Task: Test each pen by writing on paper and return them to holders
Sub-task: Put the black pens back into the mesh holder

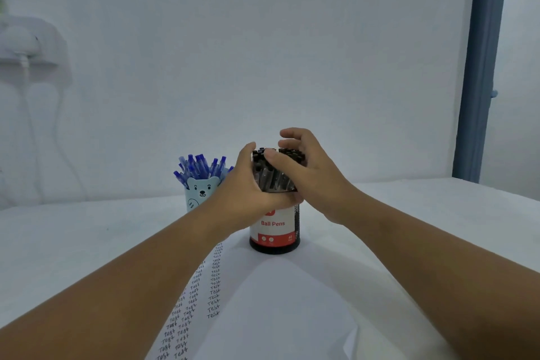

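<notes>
**Both hands at the black pen tub**

At the middle of the white table (409, 242), a round black tub labelled "Ball Pens" (274, 231) stands upright, packed with dark-capped pens (271, 175). The left hand (248, 184) wraps around the tub's upper part, fingers curled across its front, steadying it. The right hand (304, 166) hovers over the pen tops, thumb and fingers curled in on them; whether it already pinches a single pen cannot be told.

Just left of the tub, a pale blue cup with a bear face (201, 193) holds blue pens (201, 166). Toward the viewer lies a white sheet of paper (277, 316) with columns of the word "Test" down its left part, so a good many pens appear to be tested already. Much of the sheet remains blank, and how many pens remain untested cannot be judged.

Room is generous: open table lies to the right and front, while the bear cup stands near the left wrist.
</notes>
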The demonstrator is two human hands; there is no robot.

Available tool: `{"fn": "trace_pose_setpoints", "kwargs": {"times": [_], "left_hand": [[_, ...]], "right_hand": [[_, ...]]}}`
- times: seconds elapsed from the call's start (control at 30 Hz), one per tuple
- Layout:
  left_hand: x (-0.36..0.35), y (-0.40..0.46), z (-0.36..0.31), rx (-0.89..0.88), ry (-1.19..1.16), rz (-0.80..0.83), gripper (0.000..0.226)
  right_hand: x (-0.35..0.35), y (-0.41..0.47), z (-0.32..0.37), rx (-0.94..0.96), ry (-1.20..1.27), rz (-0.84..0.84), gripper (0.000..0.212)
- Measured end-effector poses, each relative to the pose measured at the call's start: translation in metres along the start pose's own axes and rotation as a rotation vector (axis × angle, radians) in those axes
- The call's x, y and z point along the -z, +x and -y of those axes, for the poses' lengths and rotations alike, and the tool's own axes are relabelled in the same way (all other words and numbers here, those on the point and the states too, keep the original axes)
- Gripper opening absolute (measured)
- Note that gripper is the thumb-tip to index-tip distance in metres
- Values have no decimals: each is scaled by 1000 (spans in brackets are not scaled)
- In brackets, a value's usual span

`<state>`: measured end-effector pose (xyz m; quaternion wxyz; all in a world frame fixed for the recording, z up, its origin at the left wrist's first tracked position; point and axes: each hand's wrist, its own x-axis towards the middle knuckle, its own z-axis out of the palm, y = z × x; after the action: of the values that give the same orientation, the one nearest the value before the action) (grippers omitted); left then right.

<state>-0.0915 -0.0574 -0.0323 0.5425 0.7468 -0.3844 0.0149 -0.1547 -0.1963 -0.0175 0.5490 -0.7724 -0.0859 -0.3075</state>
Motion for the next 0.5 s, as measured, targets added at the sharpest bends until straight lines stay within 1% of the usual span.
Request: {"fn": "trace_pose_setpoints", "kwargs": {"times": [0.03, 0.07, 0.13, 0.17, 0.23, 0.3, 0.37, 0.43, 0.5], "left_hand": [[1, -1, 0, 20, 11, -21, 123], [1, -1, 1, 28, 15, -39, 115], [1, 0, 0, 43, -3, -17, 91], [0, 0, -1, 52, -13, 4, 84], [-1, 2, -4, 62, -19, 27, 74], [-2, 4, -7, 38, 1, 32, 70], [-2, 5, -7, 33, 19, 17, 72], [-1, 4, -7, 58, 3, 29, 79], [2, 2, -8, 77, -54, 47, 80]], "right_hand": [[1, -1, -2, -5, 2, 7, 61], [1, -2, -3, -8, -1, 13, 68], [1, -3, -2, -13, -14, 45, 78], [0, -2, -2, -5, -27, 60, 78], [-4, 0, -2, 39, -53, 40, 62], [-6, 3, -3, 70, -48, -14, 45], [-5, 6, -4, 80, -61, -30, 37], [-2, 7, -6, 53, -59, -15, 41], [0, 4, -7, 30, -56, 10, 59]]}}
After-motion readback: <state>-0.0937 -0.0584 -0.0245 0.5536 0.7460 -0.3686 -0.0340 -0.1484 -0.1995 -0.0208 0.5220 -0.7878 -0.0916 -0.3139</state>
